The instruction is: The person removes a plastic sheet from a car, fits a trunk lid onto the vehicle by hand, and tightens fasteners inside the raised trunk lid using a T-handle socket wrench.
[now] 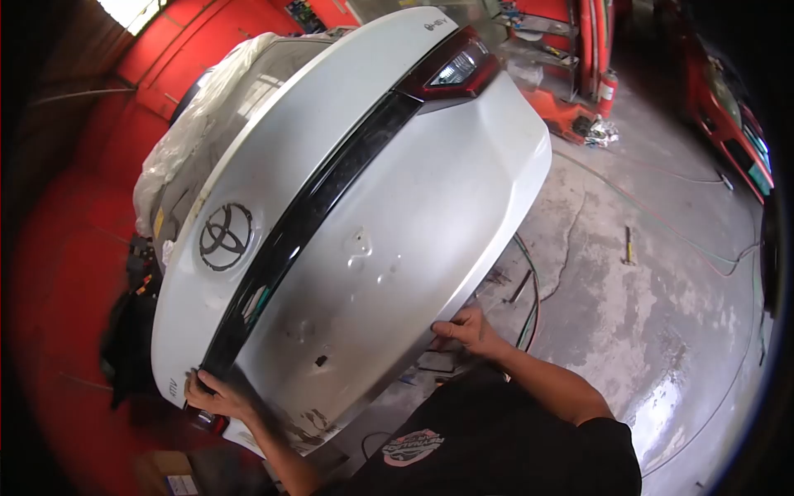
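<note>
A silver-white car trunk lid [438,207] fills the middle of the head view, tilted diagonally. Across it runs a glossy black trim strip [331,178], with a tail light [459,73] at the upper end and a round emblem [225,237] on the left. Several dents [360,244] and scuffs mark the lower panel. My left hand [219,395] is closed around the lid's edge by the strip's lower end. At the near lower edge, my right hand [465,329] grips the rim, thumb on the outer face and fingertips hidden behind it.
Behind the lid is a car covered with clear plastic sheeting [194,124]. Hoses [653,211] and a hammer [629,246] lie on the concrete floor at right. A red fire extinguisher [608,93] stands near a metal shelf [542,37]. A cardboard box [165,471] sits at lower left.
</note>
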Tool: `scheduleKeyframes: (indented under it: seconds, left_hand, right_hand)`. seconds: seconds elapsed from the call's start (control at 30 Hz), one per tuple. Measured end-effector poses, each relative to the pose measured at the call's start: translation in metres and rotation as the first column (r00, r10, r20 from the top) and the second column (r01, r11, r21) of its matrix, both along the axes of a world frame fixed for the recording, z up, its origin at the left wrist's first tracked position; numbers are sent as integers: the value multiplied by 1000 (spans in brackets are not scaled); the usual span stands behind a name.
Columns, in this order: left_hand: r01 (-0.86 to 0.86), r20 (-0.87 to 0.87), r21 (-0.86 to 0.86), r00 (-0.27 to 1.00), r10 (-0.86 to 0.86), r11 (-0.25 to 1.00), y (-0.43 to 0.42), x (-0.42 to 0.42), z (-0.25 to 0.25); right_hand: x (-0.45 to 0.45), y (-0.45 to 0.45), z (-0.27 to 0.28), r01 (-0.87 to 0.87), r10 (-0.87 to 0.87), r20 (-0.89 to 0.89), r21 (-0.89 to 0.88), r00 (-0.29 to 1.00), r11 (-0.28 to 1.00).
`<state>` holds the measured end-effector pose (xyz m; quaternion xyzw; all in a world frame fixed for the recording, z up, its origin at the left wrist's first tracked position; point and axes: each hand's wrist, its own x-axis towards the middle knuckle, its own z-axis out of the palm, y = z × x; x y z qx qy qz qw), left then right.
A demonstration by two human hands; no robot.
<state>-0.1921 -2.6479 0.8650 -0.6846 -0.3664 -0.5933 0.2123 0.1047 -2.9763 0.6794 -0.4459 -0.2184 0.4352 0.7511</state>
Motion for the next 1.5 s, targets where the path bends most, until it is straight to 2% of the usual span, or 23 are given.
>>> scheduleKeyframes:
  seconds: [0.1,0.17,0.23,0.27,0.33,0.37,0.4,0.43,0.47,0.57,0.6,0.63,0.67,0.77,0.83,0.9,1.0,1.1,1.5]
  left_hand:
    - [-37,-77,12,996,37,999,0,2,-4]
    - [4,-165,-2,986,-4,1000,-23,39,0]
    - [99,-261,-93,958,-120,991,-63,101,16]
    - [135,-269,-185,946,-182,973,-87,137,25]
    - [295,-277,-240,892,-357,925,-110,196,26]
    - [183,-421,-189,873,-248,965,-124,224,29]
    - [98,-448,-113,883,-139,989,-131,248,23]
    - [152,-363,-110,914,-182,982,-132,266,15]
    - [104,-351,-94,927,-130,990,-131,276,5]
    - [-8,-317,-61,948,-12,998,-139,293,-7]
    - [-40,-306,-54,952,21,998,-143,297,-8]
    - [-60,-304,-61,952,38,996,-144,299,-9]
    - [-79,-300,-64,952,56,995,-144,301,-9]
    - [-139,-303,-91,947,105,986,-149,306,-9]
    - [-149,-303,-122,947,106,981,-152,307,-7]
    - [-140,-285,-153,954,92,978,-156,309,-4]
    - [-150,-271,-171,957,100,974,-158,310,-3]
    - [-138,-244,-193,966,88,971,-163,318,1]
    - [-8,-318,-135,947,-36,991,-197,443,-1]
  right_hand:
    - [13,-1,-4,-134,134,9,64,991,989]
    - [24,-3,-1,-217,215,41,67,976,974]
    - [35,-5,7,-300,297,83,34,951,953]
    - [39,-3,4,-354,351,65,43,934,934]
    - [48,-2,-10,-459,458,30,59,888,886]
    - [56,-6,-7,-487,486,32,19,873,873]
    - [64,-11,-3,-516,516,30,-19,856,856]
    - [73,-19,1,-546,548,26,-56,836,836]
    - [90,-29,1,-540,546,53,-93,836,837]
    - [160,-73,6,-364,387,314,-131,867,922]
    - [183,-90,9,-265,276,469,-92,839,960]
    - [207,-103,15,-169,150,608,-25,780,985]
    - [230,-112,27,-107,22,675,85,738,991]
    - [290,-121,65,112,-374,769,373,518,921]
    - [324,-116,77,294,-462,816,373,347,880]
    - [353,-99,90,370,-496,847,405,191,836]
    - [366,-71,101,411,-458,881,376,119,830]
    - [374,-58,77,340,-471,868,400,158,851]
    - [376,-60,78,298,-455,871,392,184,871]
